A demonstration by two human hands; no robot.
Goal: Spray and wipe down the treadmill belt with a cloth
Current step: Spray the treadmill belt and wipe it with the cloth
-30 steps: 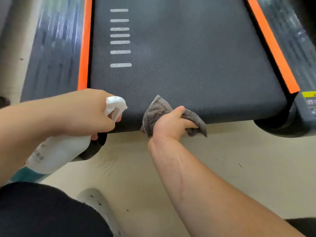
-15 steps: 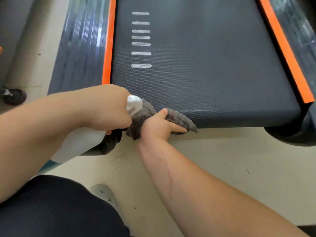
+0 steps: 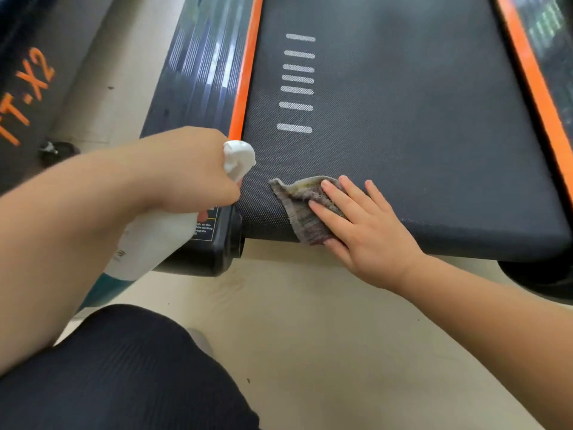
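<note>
— Right, head view: the right hand (image 3: 362,234) lies flat, fingers straight and spread, pressing the cloth (image 3: 305,212) onto the treadmill belt (image 3: 403,119) at its near left corner.
— And the left hand (image 3: 186,169) is curled round the spray bottle (image 3: 161,240), held near the cloth.
— My worry: the cloth hangs over the belt's end, so a loose push could drag it off.
— Or a squeeze wets those fingers.

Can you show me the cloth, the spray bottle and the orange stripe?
cloth (image 3: 299,214), head view, its middle.
spray bottle (image 3: 161,240), head view, white body.
orange stripe (image 3: 245,88), head view, left one, midway.
</note>
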